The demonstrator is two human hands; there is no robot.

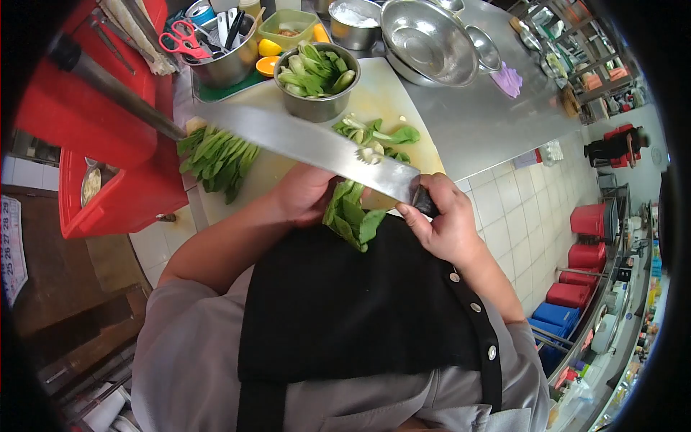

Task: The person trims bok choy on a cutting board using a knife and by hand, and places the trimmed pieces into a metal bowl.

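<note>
My right hand (450, 223) is closed around the dark handle of a large kitchen knife (288, 140). Its broad blade stretches leftward above the white cutting board (266, 176). My left hand (308, 193) grips a bok choy (353, 216) just below the blade, its leaves hanging toward my apron; the blade partly hides the fingers. Left on the board lies a pile of bok choy (219, 158). Beyond the knife, a steel pot (317, 109) holds cut bok choy pieces (317, 72). More bok choy pieces (381, 133) lie at the board's right side.
Behind the board stand a steel container (223, 72) of utensils with red scissors (183, 42), a cut orange (266, 66), and large steel bowls (430, 43). A purple cloth-like item (508, 79) lies on the steel counter (468, 137). Red bins (101, 93) flank the left; another person (615, 146) is far right.
</note>
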